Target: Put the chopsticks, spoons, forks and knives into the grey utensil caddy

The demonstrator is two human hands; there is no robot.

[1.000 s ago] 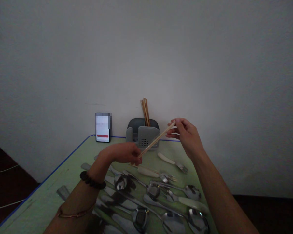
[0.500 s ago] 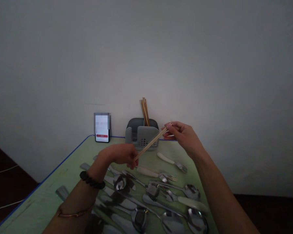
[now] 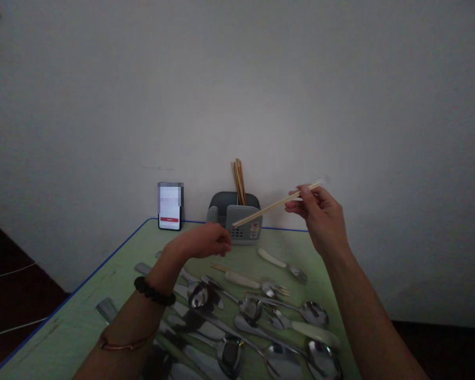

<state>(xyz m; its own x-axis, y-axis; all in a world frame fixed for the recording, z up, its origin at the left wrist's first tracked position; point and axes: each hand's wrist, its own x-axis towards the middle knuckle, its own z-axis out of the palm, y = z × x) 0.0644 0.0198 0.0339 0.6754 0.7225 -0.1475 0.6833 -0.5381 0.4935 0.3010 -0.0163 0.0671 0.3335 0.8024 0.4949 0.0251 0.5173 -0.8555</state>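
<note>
My right hand [image 3: 320, 214] grips a pair of pale chopsticks [image 3: 267, 209] near their upper end. They slant down to the left in front of a grey cutlery holder [image 3: 243, 237], in which several brown chopsticks [image 3: 238, 179] stand upright. My left hand [image 3: 203, 240] hovers just below and left of the slanted tips, apart from them, with its fingers curled in and nothing seen in them. Beneath both hands lie white-handled forks [image 3: 275, 258], several metal spoons [image 3: 314, 312] and more cutlery. Another thin chopstick [image 3: 218, 267] shows beside a white handle.
A phone [image 3: 170, 211] leans upright against the wall at the table's back left. The green table [image 3: 114, 279] has a blue edge and meets the wall [image 3: 237, 95] behind. Pale cables [image 3: 16, 327] run across the dark floor on the left.
The pale chopsticks have left my left hand's fingers and moved up and right with my right hand. My left hand has risen slightly.
</note>
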